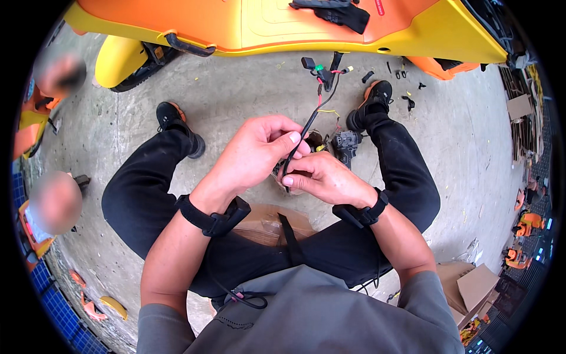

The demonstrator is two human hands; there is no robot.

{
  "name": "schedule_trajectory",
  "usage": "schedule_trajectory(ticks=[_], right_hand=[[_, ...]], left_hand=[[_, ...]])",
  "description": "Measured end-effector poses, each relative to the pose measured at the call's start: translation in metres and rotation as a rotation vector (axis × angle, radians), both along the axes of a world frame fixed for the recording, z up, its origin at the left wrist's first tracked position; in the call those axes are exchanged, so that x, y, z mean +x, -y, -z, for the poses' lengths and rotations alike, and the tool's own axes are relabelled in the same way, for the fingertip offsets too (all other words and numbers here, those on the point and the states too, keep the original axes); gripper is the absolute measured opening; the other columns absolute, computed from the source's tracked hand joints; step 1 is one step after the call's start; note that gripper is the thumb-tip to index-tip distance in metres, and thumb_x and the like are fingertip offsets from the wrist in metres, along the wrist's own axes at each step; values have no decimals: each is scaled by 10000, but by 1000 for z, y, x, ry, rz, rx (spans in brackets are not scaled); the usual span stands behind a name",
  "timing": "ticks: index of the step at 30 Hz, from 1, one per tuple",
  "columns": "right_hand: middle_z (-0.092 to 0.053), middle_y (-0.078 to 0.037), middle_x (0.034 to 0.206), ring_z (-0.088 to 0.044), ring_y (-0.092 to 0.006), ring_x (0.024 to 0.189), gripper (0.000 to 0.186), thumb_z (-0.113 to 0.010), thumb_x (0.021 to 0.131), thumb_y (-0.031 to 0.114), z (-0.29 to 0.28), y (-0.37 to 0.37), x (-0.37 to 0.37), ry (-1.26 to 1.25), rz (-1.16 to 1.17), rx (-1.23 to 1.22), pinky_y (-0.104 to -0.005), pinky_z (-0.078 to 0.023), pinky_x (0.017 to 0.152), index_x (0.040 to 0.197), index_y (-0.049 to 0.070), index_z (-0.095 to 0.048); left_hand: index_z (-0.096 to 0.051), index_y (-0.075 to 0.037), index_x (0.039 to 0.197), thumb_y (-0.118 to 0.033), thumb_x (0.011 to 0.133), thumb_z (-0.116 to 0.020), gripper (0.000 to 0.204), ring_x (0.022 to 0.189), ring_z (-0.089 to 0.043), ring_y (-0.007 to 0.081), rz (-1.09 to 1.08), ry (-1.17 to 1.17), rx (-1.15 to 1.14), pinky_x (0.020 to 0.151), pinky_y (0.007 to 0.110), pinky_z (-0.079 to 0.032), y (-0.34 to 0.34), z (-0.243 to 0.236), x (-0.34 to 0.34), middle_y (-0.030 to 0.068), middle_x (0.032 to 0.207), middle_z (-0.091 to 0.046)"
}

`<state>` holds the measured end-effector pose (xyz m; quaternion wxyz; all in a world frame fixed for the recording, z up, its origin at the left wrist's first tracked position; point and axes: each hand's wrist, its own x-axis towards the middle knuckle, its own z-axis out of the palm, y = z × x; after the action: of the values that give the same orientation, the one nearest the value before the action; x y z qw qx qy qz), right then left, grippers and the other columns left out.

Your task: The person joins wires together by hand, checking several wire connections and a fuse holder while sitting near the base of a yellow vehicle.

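Note:
A black sheathed wiring harness (309, 121) runs up from between my hands to the orange and yellow vehicle body (271, 32). Near its upper end, thin red and black wires branch out to several small connectors (324, 72), black, green and pale. My left hand (259, 150) pinches the cable between thumb and fingers. Just below it, my right hand (327, 177) grips the cable's lower end, with its thumb pressed over it. Behind the hands on the floor lies a dark cordless drill (346, 143), partly hidden, beside other parts I cannot make out.
Dark gloves (342, 15) lie on the vehicle body. Small black parts (408, 102) are scattered on the concrete floor past my right foot. A cardboard box (471, 289) stands at the lower right. Two people (44, 218) are at the left edge. Under me is a taped carton (253, 221).

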<state>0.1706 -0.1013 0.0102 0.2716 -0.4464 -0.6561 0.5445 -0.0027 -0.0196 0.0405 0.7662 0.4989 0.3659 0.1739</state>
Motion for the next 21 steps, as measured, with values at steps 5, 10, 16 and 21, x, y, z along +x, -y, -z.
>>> schedule_trajectory(ticks=[5, 10, 16, 21], right_hand=[[-569, -117, 683, -562, -268, 624, 179, -628, 917, 185, -1, 0, 0, 21, -1, 12, -375, -450, 612, 866, 14, -619], [-569, -116, 684, -562, -263, 622, 174, -628, 916, 179, 0, 0, 0, 26, 1, 12, -374, -449, 610, 864, 13, -619], [-581, -113, 689, -574, -256, 630, 170, -627, 915, 171, 2, 1, -1, 2, 1, -7, -370, -457, 615, 863, 9, -620], [-594, -112, 700, -589, -255, 642, 169, -627, 914, 168, 0, 0, -1, 8, -4, -9, -369, -465, 623, 863, 7, -621]], left_hand=[[-651, 18, 1057, -105, 984, -539, 181, 844, -625, 106, 22, -8, 28, 793, 264, -508, 0, -1, 0, 53, 902, -692], [-654, 21, 1060, -102, 982, -544, 183, 830, -617, 101, 26, -7, 17, 784, 261, -505, 0, -2, -1, 47, 891, -686], [-650, 17, 1054, -88, 979, -543, 168, 820, -609, 96, 35, -20, 17, 776, 255, -502, 0, -2, 0, 36, 881, -677], [-647, 11, 1054, -84, 980, -539, 162, 823, -607, 91, 43, -14, 10, 775, 252, -501, 0, -2, -1, 32, 883, -675]])
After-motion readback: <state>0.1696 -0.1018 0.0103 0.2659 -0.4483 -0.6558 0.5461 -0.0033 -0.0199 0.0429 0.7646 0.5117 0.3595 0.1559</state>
